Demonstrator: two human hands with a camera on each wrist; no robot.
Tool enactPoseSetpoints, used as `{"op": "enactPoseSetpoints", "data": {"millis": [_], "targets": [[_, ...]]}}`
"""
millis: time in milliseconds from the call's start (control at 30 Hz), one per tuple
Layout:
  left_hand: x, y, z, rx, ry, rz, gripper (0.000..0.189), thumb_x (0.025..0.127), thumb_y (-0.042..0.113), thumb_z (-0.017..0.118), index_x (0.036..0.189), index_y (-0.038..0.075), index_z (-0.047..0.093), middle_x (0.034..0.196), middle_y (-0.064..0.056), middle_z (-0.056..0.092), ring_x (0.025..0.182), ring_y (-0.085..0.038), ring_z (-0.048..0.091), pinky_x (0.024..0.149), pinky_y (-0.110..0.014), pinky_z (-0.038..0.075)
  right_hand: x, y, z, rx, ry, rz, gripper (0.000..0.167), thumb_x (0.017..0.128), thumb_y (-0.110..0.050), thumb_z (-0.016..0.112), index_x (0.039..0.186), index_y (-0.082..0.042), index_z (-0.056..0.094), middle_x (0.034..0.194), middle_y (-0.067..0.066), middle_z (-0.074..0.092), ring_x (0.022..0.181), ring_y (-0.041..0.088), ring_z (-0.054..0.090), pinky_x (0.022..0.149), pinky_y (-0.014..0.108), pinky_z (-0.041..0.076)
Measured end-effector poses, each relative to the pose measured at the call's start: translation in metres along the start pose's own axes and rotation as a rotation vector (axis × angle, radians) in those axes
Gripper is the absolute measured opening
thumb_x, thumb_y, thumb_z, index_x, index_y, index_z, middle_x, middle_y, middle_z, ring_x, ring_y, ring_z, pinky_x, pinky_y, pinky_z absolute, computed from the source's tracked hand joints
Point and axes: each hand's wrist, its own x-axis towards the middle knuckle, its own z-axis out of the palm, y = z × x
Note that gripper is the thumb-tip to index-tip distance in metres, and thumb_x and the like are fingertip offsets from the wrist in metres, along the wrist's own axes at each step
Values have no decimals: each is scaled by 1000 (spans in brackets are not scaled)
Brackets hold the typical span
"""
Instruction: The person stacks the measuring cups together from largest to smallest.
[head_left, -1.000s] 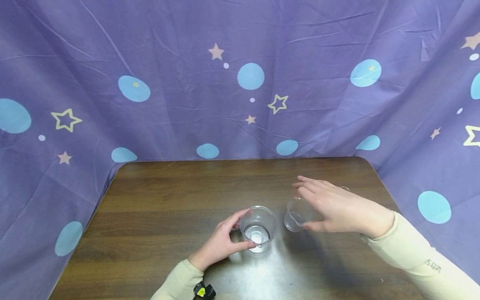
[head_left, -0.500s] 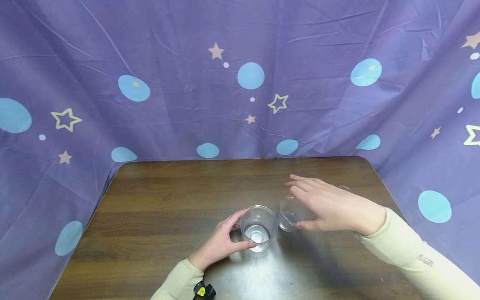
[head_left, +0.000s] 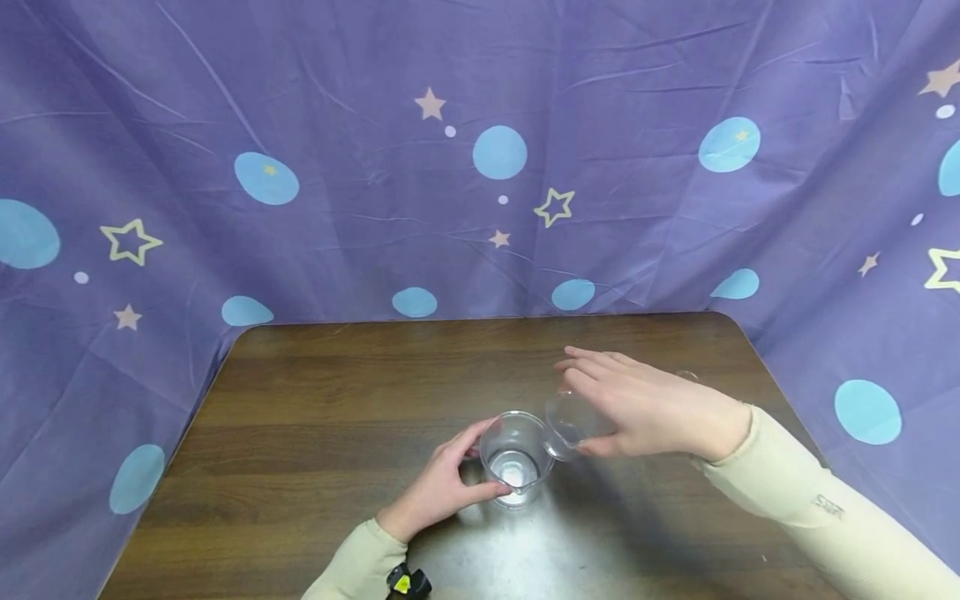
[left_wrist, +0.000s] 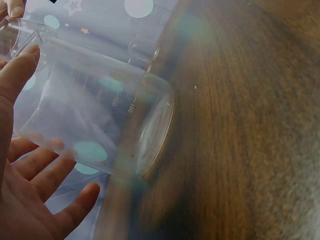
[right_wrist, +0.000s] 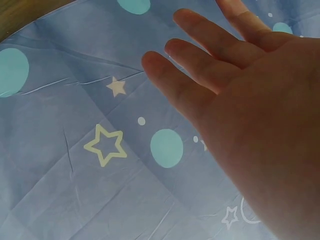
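A large clear beaker (head_left: 517,454) with printed graduations stands upright on the wooden table. My left hand (head_left: 446,487) grips its left side, the thumb near the spout; in the left wrist view the same beaker (left_wrist: 105,110) shows its wall and base. My right hand (head_left: 637,400) holds a smaller clear glass beaker (head_left: 564,425) between thumb and fingers, raised and seemingly tilted at the large beaker's right rim. Whether the two rims touch, I cannot tell. Only my right hand's palm side and fingers (right_wrist: 195,70) show in the right wrist view; its beaker is hidden there.
Another clear glass vessel (left_wrist: 143,49) stands farther back on the table; in the head view just its rim (head_left: 686,376) shows behind my right wrist. A purple patterned curtain (head_left: 337,208) hangs around the table (head_left: 300,467). A black band (head_left: 408,581) is at my left wrist.
My right hand has moved left with the smaller beaker, from beside the large beaker to overlapping its right rim in the head view. My left hand and the large beaker have stayed put.
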Motion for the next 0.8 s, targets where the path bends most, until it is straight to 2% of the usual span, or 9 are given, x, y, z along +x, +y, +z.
{"op": "enactPoseSetpoints", "data": {"millis": [533,800], "targets": [[0,2,-1,-12,-8,1,84,82,32,90,153,15,50,151,-5,58,128,-23,59,101,-45,56,20,-4,2,-39,-28,-51,61,81,-41,87,121,-3,60,140,18,60,143,42,46,117,56,41],[0,1,-2,-19,-14,-3,84,82,31,90,153,15,50,150,-6,58,129,-26,59,101,-47,56,29,-8,8,-51,-30,-86,60,82,-44,85,119,-4,59,135,15,62,143,41,46,116,54,42]]}}
